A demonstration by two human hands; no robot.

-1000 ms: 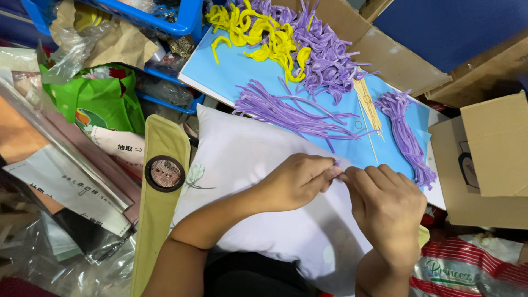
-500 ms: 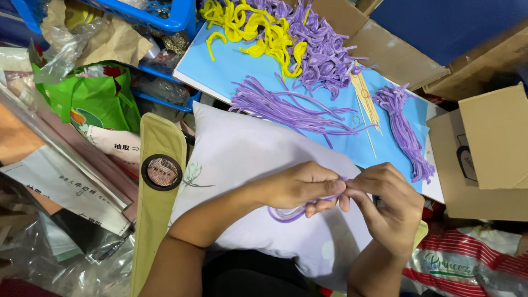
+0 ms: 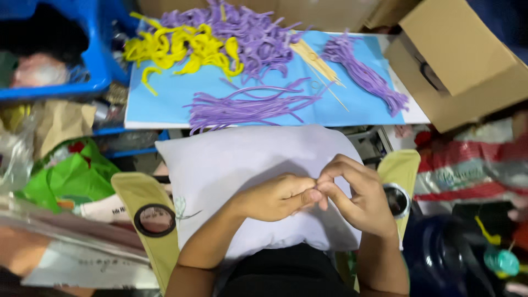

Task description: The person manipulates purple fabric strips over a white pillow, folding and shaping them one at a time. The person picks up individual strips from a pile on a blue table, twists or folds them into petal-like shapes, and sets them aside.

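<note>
My left hand (image 3: 275,198) and my right hand (image 3: 357,195) meet fingertip to fingertip over a white pillow (image 3: 231,159) on my lap. Both pinch a thin purple strip, now hidden inside the fingers. Beyond the pillow lies a blue sheet (image 3: 165,99). On it are loose purple strips (image 3: 247,104), a heap of curled yellow strips (image 3: 187,49), a tangled purple heap (image 3: 258,33), a straight purple bundle (image 3: 363,69) and thin wooden sticks (image 3: 316,60).
A brown cardboard box (image 3: 462,55) stands at the upper right. A blue crate (image 3: 99,66) sits upper left, with a green bag (image 3: 71,176) and papers below it. Olive-yellow padded pieces (image 3: 154,220) with round emblems flank the pillow.
The view has swung so the blue sheet now lies straight ahead. The purple loop seen between my hands half a second ago is drawn into my fingers, which are pinched closer.
</note>
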